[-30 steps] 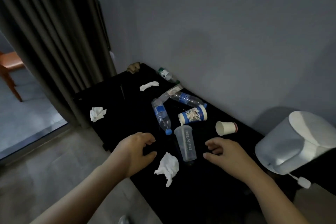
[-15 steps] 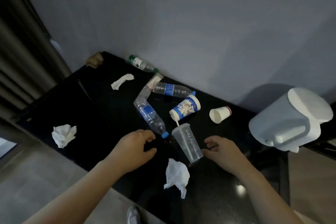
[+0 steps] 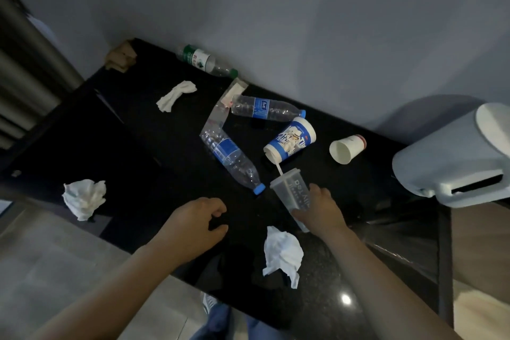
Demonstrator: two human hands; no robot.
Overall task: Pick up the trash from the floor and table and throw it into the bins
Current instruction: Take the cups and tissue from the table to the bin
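A clear plastic cup (image 3: pixel 289 188) lies on the black table (image 3: pixel 138 146), and my right hand (image 3: pixel 321 211) grips it from the right side. My left hand (image 3: pixel 194 225) hovers over the table with fingers loosely curled, holding nothing. A crumpled white tissue (image 3: pixel 281 252) lies between my forearms. Two blue-label bottles (image 3: pixel 230 159) (image 3: pixel 266 109) lie on their sides beyond the hands. A blue-and-white cup (image 3: pixel 291 139) with a straw and a small paper cup (image 3: pixel 346 148) lie near them.
A white bin (image 3: pixel 452 163) stands at the table's right end. A green-label bottle (image 3: pixel 205 62) lies by the grey wall. More tissues (image 3: pixel 84 197) (image 3: pixel 176 95) lie to the left. A curtain (image 3: pixel 24 63) hangs at far left; pale floor (image 3: pixel 55 270) lies below.
My right hand moved forward and closed round the clear cup. The view swung rightward and closer to the table. My left hand stayed hovering.
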